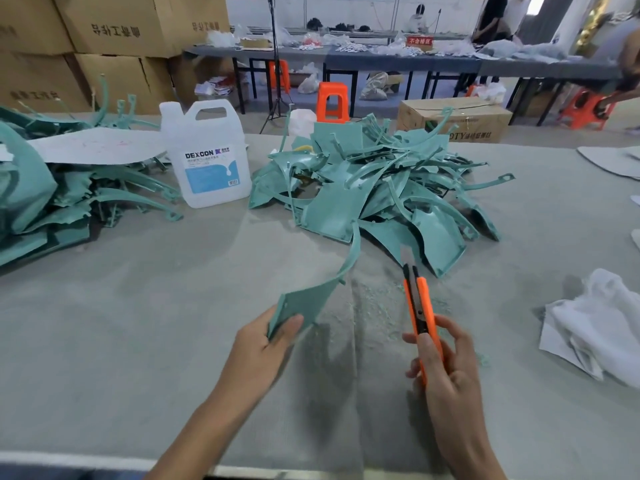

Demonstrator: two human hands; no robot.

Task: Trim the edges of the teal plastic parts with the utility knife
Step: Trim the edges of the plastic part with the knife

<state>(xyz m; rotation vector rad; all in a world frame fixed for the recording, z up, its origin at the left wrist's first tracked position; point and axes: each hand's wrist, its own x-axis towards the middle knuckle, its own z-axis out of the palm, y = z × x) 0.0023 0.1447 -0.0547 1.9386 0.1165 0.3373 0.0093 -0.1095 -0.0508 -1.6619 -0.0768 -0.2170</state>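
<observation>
Head view. I read the left hand (266, 344) as pinching one teal part (304, 299) at its near corner: the thumb lies flat on the upper face, and the other fingers are hidden beneath it. From those fingers the part runs up and away, narrowing to a thin curved strip that reaches toward the pile of teal parts (381, 188) beyond. The right hand (446, 368) has its fingers curled round the orange handle of the utility knife (419, 306). The knife points away from the fingertips, its dark tip close to the nearest piece of the pile; I cannot tell how far the blade is out. Knife and held part are apart, not touching. Fine teal shavings (374, 306) lie on the grey table (138, 306) between the two sets of fingers. Beyond the left fingers stands a white plastic jug (207, 157), upright, and farther left of them a second heap of teal parts (52, 195). To the right of the right fingers, well apart, lies a crumpled white cloth (602, 327).
</observation>
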